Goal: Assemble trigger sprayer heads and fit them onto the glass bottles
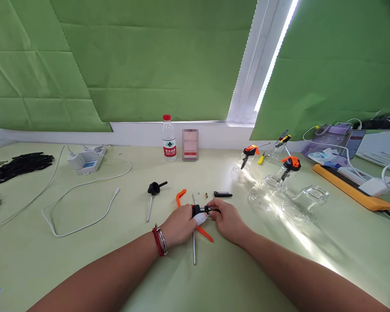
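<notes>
My left hand (pixel 181 223), its thumb wrapped in white, is closed around a black plastic head (pixel 196 210). My right hand (pixel 228 220) pinches a small black part (pixel 215 210) at the right end of that head; thin shiny metal shows between the two. A metal rod (pixel 194 249) runs under my left hand toward me. Orange curved plastic pieces (pixel 180 197) show beyond and below that hand; whether they join is hidden. Just past my right hand lie a black piece with a spring (pixel 222 194) and tiny brass parts (pixel 206 195).
Left of my hands lies another black head with a metal tube (pixel 154 189). Glass bottles (pixel 307 203), some topped with orange-black heads (pixel 291 164), stand or lie at right. A water bottle (pixel 169 141), white cable (pixel 81 184) and orange power strip (pixel 351 186) are also around.
</notes>
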Demonstrator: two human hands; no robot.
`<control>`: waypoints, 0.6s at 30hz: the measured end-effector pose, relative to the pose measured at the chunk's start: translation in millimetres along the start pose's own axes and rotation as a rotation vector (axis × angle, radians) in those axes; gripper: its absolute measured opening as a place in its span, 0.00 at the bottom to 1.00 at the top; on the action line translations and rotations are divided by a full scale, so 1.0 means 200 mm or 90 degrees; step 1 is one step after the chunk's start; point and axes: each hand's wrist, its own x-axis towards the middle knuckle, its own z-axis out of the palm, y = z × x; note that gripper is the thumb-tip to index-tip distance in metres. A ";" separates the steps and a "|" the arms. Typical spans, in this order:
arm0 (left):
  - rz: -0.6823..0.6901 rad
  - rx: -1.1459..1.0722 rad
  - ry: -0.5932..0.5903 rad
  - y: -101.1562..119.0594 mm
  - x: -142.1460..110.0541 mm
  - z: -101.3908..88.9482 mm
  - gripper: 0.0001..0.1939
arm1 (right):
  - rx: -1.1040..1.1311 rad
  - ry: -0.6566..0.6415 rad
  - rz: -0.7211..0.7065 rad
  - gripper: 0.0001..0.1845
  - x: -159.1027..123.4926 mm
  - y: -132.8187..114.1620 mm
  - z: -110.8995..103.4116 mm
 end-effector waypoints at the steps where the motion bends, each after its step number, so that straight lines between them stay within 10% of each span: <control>1: -0.001 0.003 0.001 0.00 0.00 0.00 0.19 | 0.009 0.005 -0.002 0.09 0.00 0.00 0.00; 18: 0.003 0.000 -0.011 0.01 0.00 -0.01 0.19 | 0.042 0.018 0.004 0.07 -0.01 -0.01 -0.01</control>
